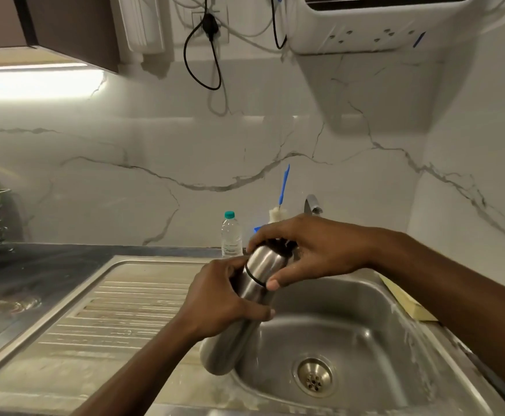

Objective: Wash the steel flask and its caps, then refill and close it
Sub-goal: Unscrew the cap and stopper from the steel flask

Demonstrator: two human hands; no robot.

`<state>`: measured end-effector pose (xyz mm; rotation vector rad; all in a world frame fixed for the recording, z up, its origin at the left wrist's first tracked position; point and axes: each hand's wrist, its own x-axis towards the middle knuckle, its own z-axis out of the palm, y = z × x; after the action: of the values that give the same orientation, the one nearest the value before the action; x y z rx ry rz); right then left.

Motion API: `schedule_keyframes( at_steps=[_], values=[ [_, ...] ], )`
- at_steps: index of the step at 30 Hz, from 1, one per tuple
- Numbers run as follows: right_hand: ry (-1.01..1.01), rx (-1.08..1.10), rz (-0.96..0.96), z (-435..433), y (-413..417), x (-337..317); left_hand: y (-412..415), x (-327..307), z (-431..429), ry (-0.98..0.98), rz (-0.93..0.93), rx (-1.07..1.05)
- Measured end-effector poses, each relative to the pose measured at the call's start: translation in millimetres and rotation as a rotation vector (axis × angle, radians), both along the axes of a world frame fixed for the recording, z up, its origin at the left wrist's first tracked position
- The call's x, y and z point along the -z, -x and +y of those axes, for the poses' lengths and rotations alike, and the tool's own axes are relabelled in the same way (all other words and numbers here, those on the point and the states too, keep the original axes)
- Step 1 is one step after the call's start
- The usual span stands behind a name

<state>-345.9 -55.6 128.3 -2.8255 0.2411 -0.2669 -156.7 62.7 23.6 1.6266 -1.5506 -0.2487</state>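
Marble-walled kitchen, steel sink [401, 298] below; left hand [218, 298] gripping flask [245, 295], right hand [314, 250] clasping its cap [264, 261].

Two bare hands are in view: the left hand [218, 298] and the right hand [314, 250]. Between their fingers sits one steel flask [239, 313], with one steel cap [264, 261] under the right fingers. Below the fingers lies one sink basin [365, 340] with one drain [314, 376] and, left of the fingers, one ribbed drainboard [110, 319]. Beyond the fingertips stand one plastic water bottle [231, 235], one blue-handled bottle brush [282, 196] and one tap [312, 204]. Right of the fingers rests one yellow sponge [407, 301].
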Motion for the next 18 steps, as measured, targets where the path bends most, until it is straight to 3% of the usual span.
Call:
schedule_keyframes(
  at_steps=[4,8,10,14,18],
  values=[
    [-0.036,-0.015,0.056,4.2,-0.1,-4.2,-2.4,0.9,1.6,0.002,-0.030,-0.070],
    [0.055,0.297,0.157,15.9,-13.5,-5.0,0.7,-1.8,3.6,-0.005,-0.085,-0.117],
    [0.044,0.332,0.160,18.9,-21.7,-5.6,0.5,-2.6,4.5,-0.009,-0.098,-0.124],
    [0.075,0.204,0.198,12.3,-24.5,-10.0,-4.5,-2.7,6.4,-0.028,-0.071,-0.098],
    [-0.016,0.013,0.194,9.3,-21.8,-13.4,-10.1,1.2,7.9,-0.026,-0.031,-0.117]
  ],
)
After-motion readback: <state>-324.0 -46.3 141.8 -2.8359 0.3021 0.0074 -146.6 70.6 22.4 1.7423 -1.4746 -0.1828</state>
